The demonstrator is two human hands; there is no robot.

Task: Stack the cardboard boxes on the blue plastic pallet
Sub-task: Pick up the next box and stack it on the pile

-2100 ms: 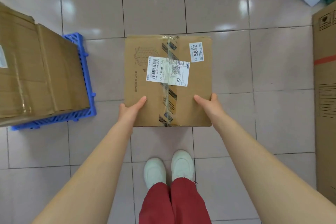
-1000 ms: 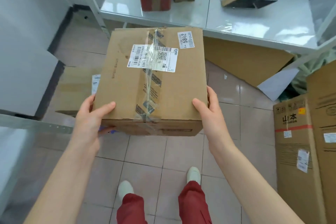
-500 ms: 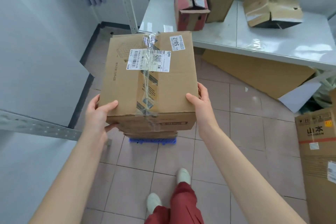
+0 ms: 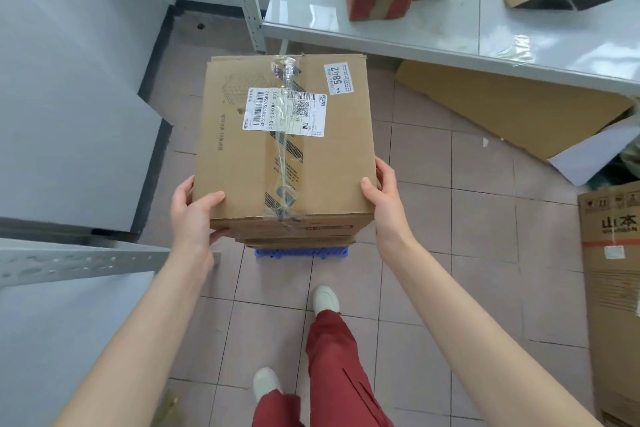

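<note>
- Two hands on one cardboard box (image 4: 287, 146): left hand (image 4: 194, 215) closed around the near-left corner, thumb on top and fingers curled under the near face; right hand (image 4: 384, 201) pressed flat against the right side, thumb hooked over the top edge.
- Held above the blue plastic pallet (image 4: 300, 252), of which only the near edge shows beneath the load.
- At least one lower box (image 4: 298, 242) visible as a thin brown strip between the held box and the pallet; impossible to tell whether touching or just apart.
- Much of the pallet and stack hidden by the box itself, so likely a blind set-down: risk of landing off-centre and overhanging an edge of the pallet.
- Grip concentrated at the near end, far end unsupported: possible forward tip or slip, worse if the contents shift.
- Left fingers (image 4: 219, 235) tucked under the near face: probable pinch between boxes if lowered before withdrawal.
- Torn tape (image 4: 284, 163) along the top seam: little strength there, flaps likely to give under pressure.
- Tight quarters, shelf rail (image 4: 97, 262) just beside the left forearm: chance of a knock, jolting the stack.
- Narrow pallet, tall load: toppling plausible from an uneven release.
</note>
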